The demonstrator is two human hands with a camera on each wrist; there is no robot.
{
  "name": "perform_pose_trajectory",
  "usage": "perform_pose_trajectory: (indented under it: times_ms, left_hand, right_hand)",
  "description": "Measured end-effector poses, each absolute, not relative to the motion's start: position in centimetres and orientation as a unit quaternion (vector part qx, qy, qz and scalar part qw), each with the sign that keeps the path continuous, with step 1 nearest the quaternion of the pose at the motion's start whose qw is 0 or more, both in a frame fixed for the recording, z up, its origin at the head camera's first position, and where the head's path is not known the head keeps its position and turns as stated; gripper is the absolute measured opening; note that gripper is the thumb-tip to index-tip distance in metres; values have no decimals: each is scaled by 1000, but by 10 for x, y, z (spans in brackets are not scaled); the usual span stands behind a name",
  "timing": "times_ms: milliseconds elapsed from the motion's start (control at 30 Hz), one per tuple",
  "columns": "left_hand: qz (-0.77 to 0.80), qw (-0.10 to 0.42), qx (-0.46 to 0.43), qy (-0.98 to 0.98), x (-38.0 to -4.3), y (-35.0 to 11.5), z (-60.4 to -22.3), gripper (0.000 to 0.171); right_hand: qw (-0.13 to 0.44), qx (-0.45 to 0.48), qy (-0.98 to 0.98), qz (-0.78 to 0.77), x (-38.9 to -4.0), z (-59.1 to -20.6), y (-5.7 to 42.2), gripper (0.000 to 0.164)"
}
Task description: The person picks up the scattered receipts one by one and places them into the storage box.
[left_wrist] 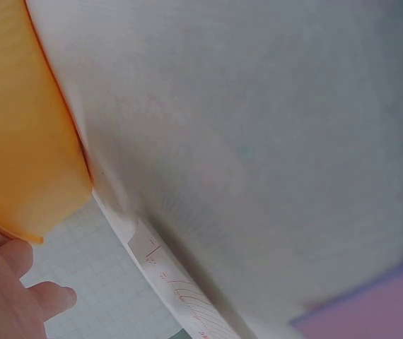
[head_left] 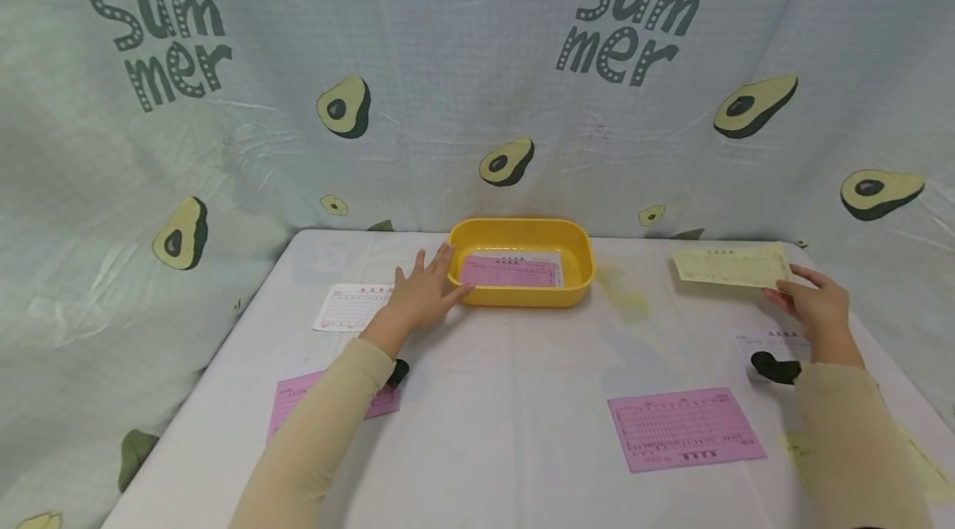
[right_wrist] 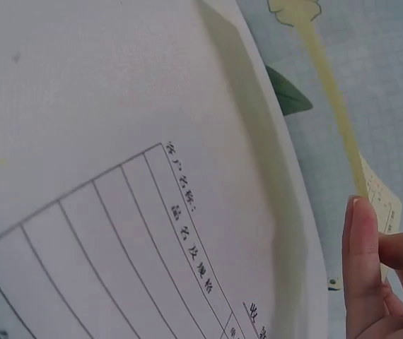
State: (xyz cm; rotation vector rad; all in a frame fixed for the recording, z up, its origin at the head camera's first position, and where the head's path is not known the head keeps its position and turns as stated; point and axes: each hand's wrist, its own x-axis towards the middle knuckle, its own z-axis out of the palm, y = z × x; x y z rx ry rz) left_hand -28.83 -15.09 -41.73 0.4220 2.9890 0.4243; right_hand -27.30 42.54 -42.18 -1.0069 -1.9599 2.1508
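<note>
My left hand (head_left: 424, 294) touches the left end of a yellow plastic basket (head_left: 531, 297), its fingers spread along the rim. Inside the basket lie a pink slip (head_left: 507, 272) and, partly under it, a white slip (head_left: 558, 264). At the right, my right hand (head_left: 819, 305) pinches a pale yellow printed slip (head_left: 731, 265) by its right end, raised above the table. In the right wrist view that slip (right_wrist: 350, 141) appears nearly edge-on between thumb and fingers.
A white slip (head_left: 349, 309) and a pink slip (head_left: 298, 392) lie at the left of the white table (head_left: 507, 396). At the right lie another pink slip (head_left: 686, 429), a white slip (head_left: 753, 347) and yellow paper (head_left: 798, 450), partly hidden by the arm. A patterned cloth (head_left: 433, 40) hangs behind.
</note>
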Motion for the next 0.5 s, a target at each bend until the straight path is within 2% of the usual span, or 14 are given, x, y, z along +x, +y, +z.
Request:
perform_pose_trajectory:
  times_ms: [500]
  left_hand:
    - [137, 45, 138, 980, -288, -151, -418, 89]
  right_hand:
    - [55, -237, -612, 752, -265, -414, 391, 69]
